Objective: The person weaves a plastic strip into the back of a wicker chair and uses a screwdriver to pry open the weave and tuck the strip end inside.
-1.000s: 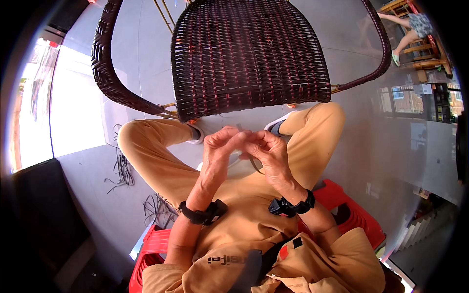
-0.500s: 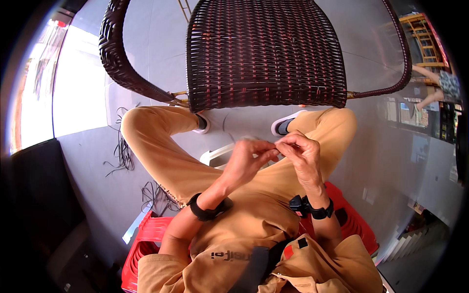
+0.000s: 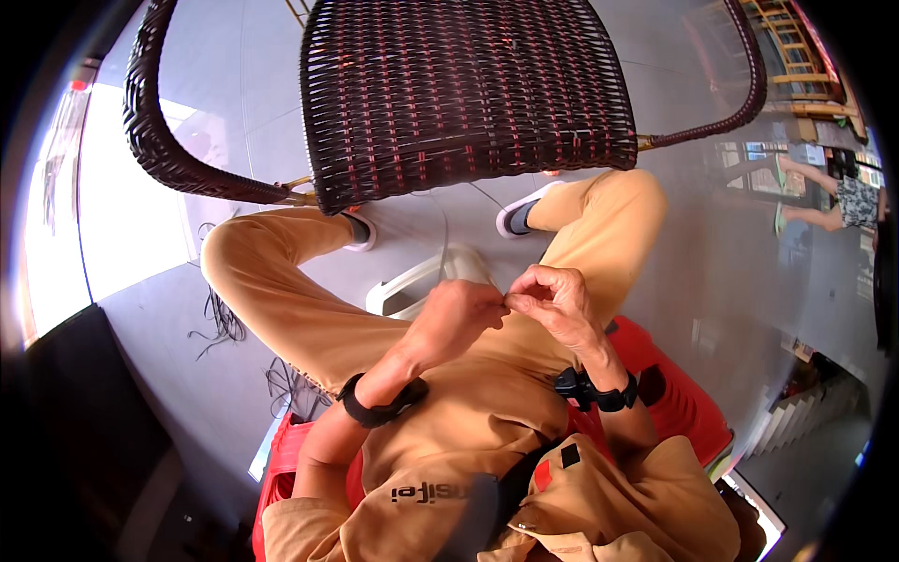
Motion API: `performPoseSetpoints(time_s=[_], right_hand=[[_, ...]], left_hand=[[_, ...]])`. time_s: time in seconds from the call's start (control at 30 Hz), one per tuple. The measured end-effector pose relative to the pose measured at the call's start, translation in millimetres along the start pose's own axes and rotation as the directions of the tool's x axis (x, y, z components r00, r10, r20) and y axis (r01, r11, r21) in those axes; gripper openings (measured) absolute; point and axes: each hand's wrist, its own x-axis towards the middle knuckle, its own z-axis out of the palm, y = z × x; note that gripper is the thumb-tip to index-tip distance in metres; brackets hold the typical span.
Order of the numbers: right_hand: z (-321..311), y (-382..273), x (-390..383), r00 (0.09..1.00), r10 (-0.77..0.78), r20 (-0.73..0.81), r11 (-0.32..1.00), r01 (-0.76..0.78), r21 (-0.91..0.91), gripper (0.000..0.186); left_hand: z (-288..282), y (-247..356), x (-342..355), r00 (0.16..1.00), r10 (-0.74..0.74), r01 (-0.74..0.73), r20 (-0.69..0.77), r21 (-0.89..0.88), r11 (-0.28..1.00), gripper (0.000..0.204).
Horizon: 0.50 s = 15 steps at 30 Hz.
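Both hands meet over my lap, fingertips touching. My left hand (image 3: 456, 317) is closed, its fingers curled in a pinch. My right hand (image 3: 554, 304) pinches with thumb and forefinger at the same spot. Whatever lies between the fingertips is too small to make out. A thin grey strand (image 3: 445, 229) runs down from near the chair towards my left hand; whether the hand holds it, I cannot tell. In front of my knees stands a woven dark brown and red wicker chair (image 3: 464, 94) with a curved armrest on each side.
A white plastic piece (image 3: 398, 288) with an opening sits between my legs. Dark loose strips (image 3: 222, 318) lie on the floor at left. I sit on a red plastic seat (image 3: 688, 403). A person's legs (image 3: 813, 217) and wooden frames (image 3: 791, 47) show at far right.
The view has shifted, so the chair and my legs sit further left. My hands remain together, with the right fingertips still against the left ones. More of the strand and white piece shows.
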Motion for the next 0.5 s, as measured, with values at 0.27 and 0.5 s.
performPoseSetpoints(time_s=[0.27, 0.5], right_hand=[[4, 3, -15, 0.999, 0.016, 0.039, 1.0, -0.016, 0.013, 0.006], [10, 7, -17, 0.998, -0.002, 0.07, 0.999, 0.005, -0.034, 0.006]], left_hand=[[-6, 7, -3, 0.981, -0.087, 0.049, 0.171, 0.213, 0.976, 0.015], [-8, -3, -8, 0.973, -0.098, 0.049, 0.21, 0.225, 0.973, 0.015]])
